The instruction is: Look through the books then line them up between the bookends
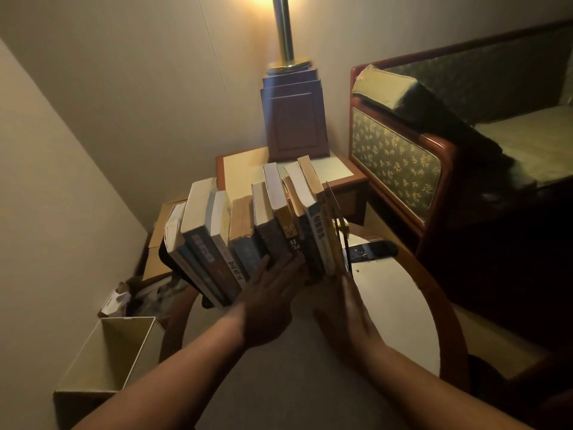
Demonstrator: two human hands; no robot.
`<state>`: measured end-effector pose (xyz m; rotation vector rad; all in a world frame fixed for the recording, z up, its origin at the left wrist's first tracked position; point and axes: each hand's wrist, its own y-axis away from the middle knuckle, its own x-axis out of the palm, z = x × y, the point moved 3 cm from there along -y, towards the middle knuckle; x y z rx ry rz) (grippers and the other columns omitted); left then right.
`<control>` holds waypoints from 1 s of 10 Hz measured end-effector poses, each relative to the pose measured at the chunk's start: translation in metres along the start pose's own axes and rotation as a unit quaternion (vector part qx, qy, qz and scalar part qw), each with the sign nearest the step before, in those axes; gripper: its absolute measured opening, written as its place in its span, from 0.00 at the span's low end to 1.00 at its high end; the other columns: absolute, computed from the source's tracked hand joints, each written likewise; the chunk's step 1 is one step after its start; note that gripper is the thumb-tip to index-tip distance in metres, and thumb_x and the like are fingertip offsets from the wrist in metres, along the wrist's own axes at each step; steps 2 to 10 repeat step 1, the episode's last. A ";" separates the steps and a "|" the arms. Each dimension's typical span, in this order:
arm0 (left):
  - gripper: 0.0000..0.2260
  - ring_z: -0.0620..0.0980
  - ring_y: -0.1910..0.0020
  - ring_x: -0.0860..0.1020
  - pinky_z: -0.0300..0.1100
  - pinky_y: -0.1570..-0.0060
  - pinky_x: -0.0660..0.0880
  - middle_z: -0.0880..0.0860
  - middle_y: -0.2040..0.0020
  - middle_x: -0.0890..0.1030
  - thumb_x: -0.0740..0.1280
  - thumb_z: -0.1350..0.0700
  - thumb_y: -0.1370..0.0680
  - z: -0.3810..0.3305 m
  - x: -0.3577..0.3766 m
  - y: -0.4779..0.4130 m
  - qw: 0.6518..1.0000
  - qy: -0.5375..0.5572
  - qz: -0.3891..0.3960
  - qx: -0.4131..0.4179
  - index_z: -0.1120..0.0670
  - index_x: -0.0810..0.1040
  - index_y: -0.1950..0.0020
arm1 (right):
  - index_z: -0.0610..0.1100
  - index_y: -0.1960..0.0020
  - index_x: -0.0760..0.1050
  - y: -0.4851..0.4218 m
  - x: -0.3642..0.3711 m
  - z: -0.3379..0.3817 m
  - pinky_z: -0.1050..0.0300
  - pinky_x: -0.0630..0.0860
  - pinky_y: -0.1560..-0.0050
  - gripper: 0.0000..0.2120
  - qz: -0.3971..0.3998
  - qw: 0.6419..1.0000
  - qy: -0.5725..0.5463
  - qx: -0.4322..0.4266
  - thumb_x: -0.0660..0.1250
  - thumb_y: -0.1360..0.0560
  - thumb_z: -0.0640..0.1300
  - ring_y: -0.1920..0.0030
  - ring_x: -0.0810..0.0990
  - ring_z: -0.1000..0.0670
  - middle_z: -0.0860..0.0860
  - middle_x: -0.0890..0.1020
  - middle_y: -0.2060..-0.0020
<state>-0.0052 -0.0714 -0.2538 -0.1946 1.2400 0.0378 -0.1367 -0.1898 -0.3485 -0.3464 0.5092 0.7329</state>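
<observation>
Standing in a row on the round table (403, 305), spines toward you, the books (248, 231) fan outward at their tops; those at the 9 o'clock end lean left, those at the 3 o'clock end lean right.

Your left hand (269, 302) lies flat against the lower spines near the middle of the row, fingers extended, palm touching, not clenched around anything. Your right hand (344, 308) sits at 3 o'clock of it, palm turned inward, fingertips at the base of the rightmost books. Fingers straight; whether they pinch a cover, cannot tell.

Right bookend (369, 249): thin dark upright pressed against the last book, its flat foot pointing toward 3 o'clock. Left bookend (169, 262): a dark shape behind the leftmost book, mostly hidden.

At 12 o'clock beyond the row, a lamp (293, 119) on a side table (245, 172). At 2 o'clock, a patterned sofa (400, 159). At 8 o'clock, on the floor, an open cardboard box (105, 358).
</observation>
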 end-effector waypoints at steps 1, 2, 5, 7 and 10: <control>0.30 0.54 0.27 0.68 0.57 0.32 0.69 0.52 0.27 0.70 0.70 0.52 0.29 -0.019 -0.006 0.036 0.990 0.129 -0.037 -0.035 0.48 0.68 0.27 | 0.52 0.21 0.57 0.025 -0.011 -0.001 0.47 0.69 0.28 0.35 0.058 0.991 0.109 -0.042 0.61 0.23 0.63 0.25 0.65 0.47 0.52 0.62 0.23; 0.30 0.54 0.27 0.68 0.57 0.32 0.69 0.52 0.27 0.70 0.70 0.52 0.29 -0.019 -0.006 0.036 0.990 0.129 -0.037 -0.035 0.48 0.68 0.27 | 0.52 0.21 0.57 0.025 -0.011 -0.001 0.47 0.69 0.28 0.35 0.058 0.991 0.109 -0.042 0.61 0.23 0.63 0.25 0.65 0.47 0.52 0.62 0.23; 0.30 0.54 0.27 0.68 0.57 0.32 0.69 0.52 0.27 0.70 0.70 0.52 0.29 -0.019 -0.006 0.036 0.990 0.129 -0.037 -0.035 0.48 0.68 0.27 | 0.52 0.21 0.57 0.025 -0.011 -0.001 0.47 0.69 0.28 0.35 0.058 0.991 0.109 -0.042 0.61 0.23 0.63 0.25 0.65 0.47 0.52 0.62 0.23; 0.30 0.54 0.27 0.68 0.57 0.32 0.69 0.52 0.27 0.70 0.70 0.52 0.29 -0.019 -0.006 0.036 0.990 0.129 -0.037 -0.035 0.48 0.68 0.27 | 0.52 0.21 0.57 0.025 -0.011 -0.001 0.47 0.69 0.28 0.35 0.058 0.991 0.109 -0.042 0.61 0.23 0.63 0.25 0.65 0.47 0.52 0.62 0.23; 0.30 0.54 0.27 0.68 0.57 0.32 0.69 0.52 0.27 0.70 0.70 0.52 0.29 -0.019 -0.006 0.036 0.990 0.129 -0.037 -0.035 0.48 0.68 0.27 | 0.52 0.21 0.57 0.025 -0.011 -0.001 0.47 0.69 0.28 0.35 0.058 0.991 0.109 -0.042 0.61 0.23 0.63 0.25 0.65 0.47 0.52 0.62 0.23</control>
